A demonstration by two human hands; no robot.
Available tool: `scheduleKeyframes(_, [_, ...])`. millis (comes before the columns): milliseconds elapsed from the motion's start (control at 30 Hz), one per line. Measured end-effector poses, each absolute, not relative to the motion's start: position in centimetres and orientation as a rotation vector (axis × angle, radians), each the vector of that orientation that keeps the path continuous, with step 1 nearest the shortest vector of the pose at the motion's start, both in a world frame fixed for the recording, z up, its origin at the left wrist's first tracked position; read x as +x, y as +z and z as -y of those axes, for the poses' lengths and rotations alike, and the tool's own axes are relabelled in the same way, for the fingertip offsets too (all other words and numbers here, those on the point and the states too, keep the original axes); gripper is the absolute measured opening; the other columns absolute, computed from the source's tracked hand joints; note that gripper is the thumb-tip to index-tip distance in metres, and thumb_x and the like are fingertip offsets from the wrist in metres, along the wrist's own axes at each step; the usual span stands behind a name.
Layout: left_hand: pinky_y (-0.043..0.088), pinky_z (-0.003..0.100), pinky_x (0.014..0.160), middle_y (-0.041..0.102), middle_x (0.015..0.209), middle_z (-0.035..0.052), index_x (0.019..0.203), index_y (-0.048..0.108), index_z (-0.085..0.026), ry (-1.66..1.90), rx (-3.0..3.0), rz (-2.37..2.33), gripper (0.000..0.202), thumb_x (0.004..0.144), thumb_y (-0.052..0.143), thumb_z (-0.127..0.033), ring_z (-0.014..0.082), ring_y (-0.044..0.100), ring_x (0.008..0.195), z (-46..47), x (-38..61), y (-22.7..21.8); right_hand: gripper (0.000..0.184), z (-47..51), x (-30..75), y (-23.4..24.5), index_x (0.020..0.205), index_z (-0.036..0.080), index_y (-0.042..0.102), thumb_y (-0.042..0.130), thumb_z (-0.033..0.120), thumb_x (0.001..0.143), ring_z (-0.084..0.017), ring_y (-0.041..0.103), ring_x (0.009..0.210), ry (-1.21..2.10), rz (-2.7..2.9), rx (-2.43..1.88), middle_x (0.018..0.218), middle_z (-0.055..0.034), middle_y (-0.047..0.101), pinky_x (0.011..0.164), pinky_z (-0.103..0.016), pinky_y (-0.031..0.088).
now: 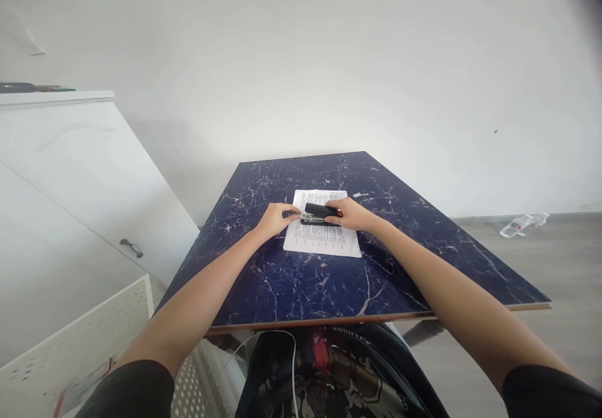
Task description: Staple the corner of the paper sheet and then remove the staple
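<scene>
A black stapler (316,210) lies across a stack of printed paper (322,242) on a dark blue marbled table (291,292). My right hand (352,214) is closed around the stapler's right end, thumb and fingers on its body. At the opposite end, my left hand (277,219) pinches a small dark part that sticks out to the left, joined to the metal tray (308,218). The stapler's upper and lower arms stand apart on that side. Whether staples sit in the tray is too small to tell.
A small pale strip (358,195) lies beyond the paper. At the left stand a white cabinet (94,173) and a white perforated basket (113,318). A white cable (294,368) hangs by my lap. Clear plastic packaging (522,224) lies on the floor at right.
</scene>
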State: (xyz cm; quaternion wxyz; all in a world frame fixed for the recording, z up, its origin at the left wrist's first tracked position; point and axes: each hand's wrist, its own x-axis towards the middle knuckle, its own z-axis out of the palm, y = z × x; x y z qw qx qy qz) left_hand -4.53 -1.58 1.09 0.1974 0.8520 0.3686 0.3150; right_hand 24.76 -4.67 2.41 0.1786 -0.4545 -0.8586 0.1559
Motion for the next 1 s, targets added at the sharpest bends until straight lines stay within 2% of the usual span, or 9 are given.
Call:
scheduleKeyframes(167, [0.054, 0.042, 0.094, 0.081, 0.096, 0.0049, 0.093, 0.082, -0.024, 1.03, 2.355, -1.01, 0.013, 0.085, 0.075, -0.018, 0.0242, 0.074, 0.092, 2.0, -4.3, 1.4, 0.029, 4.8, 24.6, 2.5, 0.11, 0.017, 0.068, 0.061, 0.042, 0.096, -0.02, 0.057, 0.067, 0.422, 2.42, -1.289, 0.085, -0.0093, 0.069, 0.061, -0.032, 0.035])
scheduleKeyframes(367, [0.056, 0.037, 0.087, 0.08, 0.101, 0.0089, 0.101, 0.082, -0.02, 1.228, 1.815, -0.924, 0.017, 0.086, 0.076, -0.026, 0.0219, 0.074, 0.089, 1.4, -3.8, 0.4, 0.024, 4.9, 24.7, 2.7, 0.1, 0.018, 0.066, 0.061, 0.04, 0.096, -0.019, 0.056, 0.067, 0.409, 2.42, -1.269, 0.08, -0.0077, 0.068, 0.062, -0.031, 0.035])
scheduleKeyframes(533, [0.049, 0.023, 0.069, 0.078, 0.106, 0.0092, 0.109, 0.078, -0.02, 1.265, 1.001, -0.834, 0.024, 0.086, 0.075, -0.013, 0.0133, 0.07, 0.084, 0.6, -4.0, 0.6, 0.024, 4.6, 24.9, 2.3, 0.102, 0.018, 0.066, 0.063, 0.041, 0.095, -0.02, 0.058, 0.07, 0.421, 2.415, -1.28, 0.085, -0.0085, 0.069, 0.062, -0.031, 0.035])
scheduleKeyframes(667, [0.048, 0.02, 0.065, 0.075, 0.108, 0.0091, 0.105, 0.077, -0.018, 1.24, 0.737, -0.768, 0.02, 0.09, 0.069, -0.007, 0.0093, 0.068, 0.081, 0.3, -4.6, 1.5, 0.025, 4.6, 24.9, 2.3, 0.101, 0.018, 0.065, 0.062, 0.042, 0.096, -0.019, 0.057, 0.067, 0.425, 2.415, -1.29, 0.083, -0.0077, 0.068, 0.061, -0.031, 0.035])
scheduleKeyframes(767, [0.05, 0.021, 0.07, 0.075, 0.104, 0.0087, 0.099, 0.077, -0.016, 1.214, 0.76, -0.767, 0.013, 0.088, 0.074, -0.011, 0.0096, 0.068, 0.082, 0.1, -4.9, 1.5, 0.024, 4.7, 24.8, 2.4, 0.099, 0.018, 0.064, 0.061, 0.042, 0.096, -0.019, 0.056, 0.066, 0.441, 2.412, -1.288, 0.082, -0.0076, 0.067, 0.061, -0.032, 0.035])
scheduleKeyframes(867, [0.051, 0.024, 0.076, 0.076, 0.101, 0.0086, 0.1, 0.079, -0.016, 1.223, 0.981, -0.822, 0.021, 0.08, 0.082, -0.013, 0.0123, 0.068, 0.085, 0.2, -4.9, 1.1, 0.023, 4.8, 24.8, 2.5, 0.097, 0.019, 0.063, 0.061, 0.042, 0.096, -0.019, 0.056, 0.067, 0.433, 2.412, -1.277, 0.081, -0.0071, 0.067, 0.062, -0.032, 0.036])
scheduleKeyframes(1000, [0.053, 0.034, 0.084, 0.078, 0.093, 0.0087, 0.109, 0.079, -0.017, 1.249, 1.607, -0.984, 0.033, 0.078, 0.085, -0.027, 0.0204, 0.07, 0.086, 0.9, -4.7, 0.9, 0.024, 4.6, 24.8, 2.4, 0.099, 0.018, 0.064, 0.061, 0.042, 0.095, -0.019, 0.056, 0.067, 0.42, 2.415, -1.281, 0.082, -0.0069, 0.066, 0.061, -0.031, 0.036])
